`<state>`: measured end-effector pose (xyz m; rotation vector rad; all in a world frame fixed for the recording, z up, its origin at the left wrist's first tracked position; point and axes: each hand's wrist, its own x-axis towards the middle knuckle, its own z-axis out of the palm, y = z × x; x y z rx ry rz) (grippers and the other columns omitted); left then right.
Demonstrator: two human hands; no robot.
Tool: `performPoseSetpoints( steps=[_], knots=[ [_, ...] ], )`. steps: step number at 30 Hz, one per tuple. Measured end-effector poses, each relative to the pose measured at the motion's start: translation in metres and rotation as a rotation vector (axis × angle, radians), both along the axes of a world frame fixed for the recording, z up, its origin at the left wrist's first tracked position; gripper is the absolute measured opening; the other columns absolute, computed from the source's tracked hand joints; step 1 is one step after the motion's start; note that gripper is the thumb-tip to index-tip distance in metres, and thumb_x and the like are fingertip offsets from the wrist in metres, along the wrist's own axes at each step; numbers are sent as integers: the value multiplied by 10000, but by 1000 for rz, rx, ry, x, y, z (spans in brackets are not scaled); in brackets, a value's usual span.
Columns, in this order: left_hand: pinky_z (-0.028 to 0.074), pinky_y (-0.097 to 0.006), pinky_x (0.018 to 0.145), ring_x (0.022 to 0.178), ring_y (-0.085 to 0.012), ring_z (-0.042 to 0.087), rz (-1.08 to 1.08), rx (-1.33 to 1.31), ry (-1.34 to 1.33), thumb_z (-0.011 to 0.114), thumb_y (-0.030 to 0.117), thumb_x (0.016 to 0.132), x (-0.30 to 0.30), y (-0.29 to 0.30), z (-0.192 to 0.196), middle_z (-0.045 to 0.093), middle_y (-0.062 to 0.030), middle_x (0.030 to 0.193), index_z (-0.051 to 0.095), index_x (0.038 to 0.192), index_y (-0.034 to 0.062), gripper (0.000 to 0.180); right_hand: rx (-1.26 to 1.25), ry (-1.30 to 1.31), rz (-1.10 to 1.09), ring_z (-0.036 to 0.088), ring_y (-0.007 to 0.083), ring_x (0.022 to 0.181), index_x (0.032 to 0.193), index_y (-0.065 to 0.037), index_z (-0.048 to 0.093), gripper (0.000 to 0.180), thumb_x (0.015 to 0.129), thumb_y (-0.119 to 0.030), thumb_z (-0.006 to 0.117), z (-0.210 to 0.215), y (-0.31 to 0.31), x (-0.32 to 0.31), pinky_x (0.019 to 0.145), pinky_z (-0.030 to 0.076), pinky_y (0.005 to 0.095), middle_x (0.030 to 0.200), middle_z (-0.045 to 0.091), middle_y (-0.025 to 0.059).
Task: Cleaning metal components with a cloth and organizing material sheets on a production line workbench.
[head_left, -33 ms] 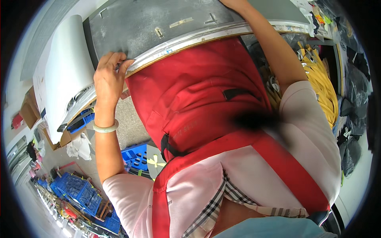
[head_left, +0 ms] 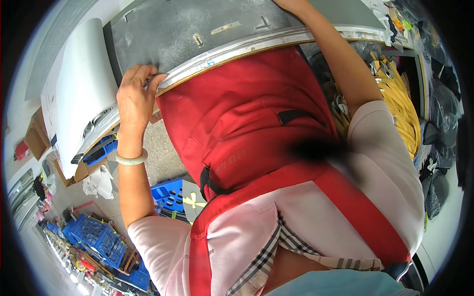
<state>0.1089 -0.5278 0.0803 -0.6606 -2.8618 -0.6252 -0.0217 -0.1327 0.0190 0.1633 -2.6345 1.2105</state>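
A wide dark grey board (head_left: 163, 37), scuffed and bearing bits of tape, lies on the worktable in front of me. At its near left corner is my left hand (head_left: 136, 91), fingers bent and closed on the edge, the thumb lying along the rim. My right hand (head_left: 292, 5) reaches to the far side over the board; its fingers are cut off by the top of the picture. Several white layers (head_left: 237, 45) show along the table's near edge. Beside my left hand stands a large curled stack of white sheets (head_left: 81, 74).
Yellow cloth pieces (head_left: 395, 103) hang in a bundle at the right, near black plastic bags (head_left: 437, 192). Blue crates (head_left: 96, 237) stand on the floor at lower left. Cardboard boxes (head_left: 37, 133) are at far left. My red apron (head_left: 247, 108) touches the table edge.
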Motion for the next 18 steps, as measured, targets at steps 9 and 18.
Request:
performPoseSetpoints(
  steps=[9,18],
  knots=[
    [558,-327,746,797,-245,705,-21,8,-83,730,175,948,-28,21,18,731,-149,989,737,1081,13,210,95,58,-46,611,237,728,1023,-16,674,291,948,-296,701,5,5,1,695,488,375,808,651,133],
    [531,-472,732,819,-413,662,-38,102,159,657,161,937,-68,119,-19,668,-172,905,673,980,54,116,57,22,-22,557,143,713,972,-27,659,256,967,-281,693,12,5,8,671,459,316,766,618,70]
  ],
)
